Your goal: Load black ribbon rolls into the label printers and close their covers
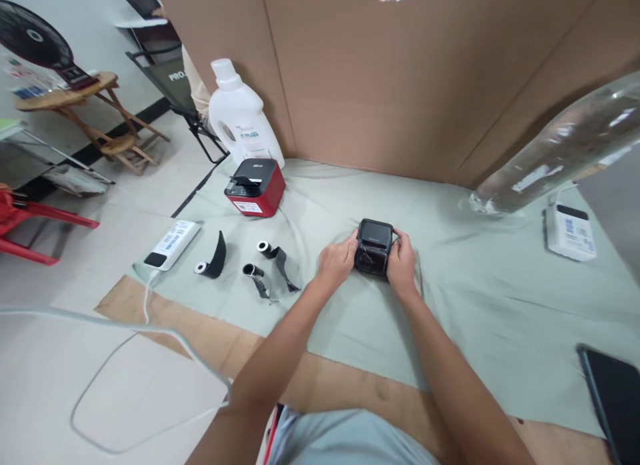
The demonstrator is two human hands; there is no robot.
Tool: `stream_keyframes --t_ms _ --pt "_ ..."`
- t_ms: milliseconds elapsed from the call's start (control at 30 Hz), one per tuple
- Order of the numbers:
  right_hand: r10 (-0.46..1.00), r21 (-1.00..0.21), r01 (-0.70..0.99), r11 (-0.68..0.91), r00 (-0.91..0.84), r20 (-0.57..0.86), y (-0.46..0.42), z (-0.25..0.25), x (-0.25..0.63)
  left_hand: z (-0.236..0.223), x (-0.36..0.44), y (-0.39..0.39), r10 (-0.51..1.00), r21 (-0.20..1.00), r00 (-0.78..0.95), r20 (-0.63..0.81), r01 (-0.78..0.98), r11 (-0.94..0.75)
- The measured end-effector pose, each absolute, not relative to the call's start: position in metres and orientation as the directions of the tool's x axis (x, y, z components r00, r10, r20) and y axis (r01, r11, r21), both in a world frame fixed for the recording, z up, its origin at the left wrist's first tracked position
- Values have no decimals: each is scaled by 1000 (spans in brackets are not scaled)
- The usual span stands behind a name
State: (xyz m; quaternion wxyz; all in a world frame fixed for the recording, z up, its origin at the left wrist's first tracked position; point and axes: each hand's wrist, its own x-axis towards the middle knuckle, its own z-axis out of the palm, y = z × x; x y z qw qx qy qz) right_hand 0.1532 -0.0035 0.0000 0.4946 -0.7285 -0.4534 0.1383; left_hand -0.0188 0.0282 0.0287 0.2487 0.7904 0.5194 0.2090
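Black device [374, 243]: apparently resting on cloth [475, 265]
My left grip [338, 260]: clasping one side
My right grip [402, 259]: clasping the other

Near the clock's centre, your left hand [337, 261] and your right hand [402, 263] hide parts of the sides of the black device [374, 245]; its underside you cannot see. At four o'clock, the right and bottom edges cut off the phone [614, 401]. Between two and three, the right edge cuts the clear plastic wrapping [565, 145]. At ten, the left edge cuts the fan [35, 37]. At eleven, small print on the white bottle [245, 115] is too blurred for you to read.
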Motion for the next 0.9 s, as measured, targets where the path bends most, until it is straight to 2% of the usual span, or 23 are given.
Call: stream_keyframes --t_ms 367,900 --pt "797 -847 522 -97 550 248 -2 0 153 30 -10 20 930 507 360 75 789 -347" --pt "811 -878 471 -88 546 212 -3 2 157 34 -9 8 931 440 365 30 831 -340"
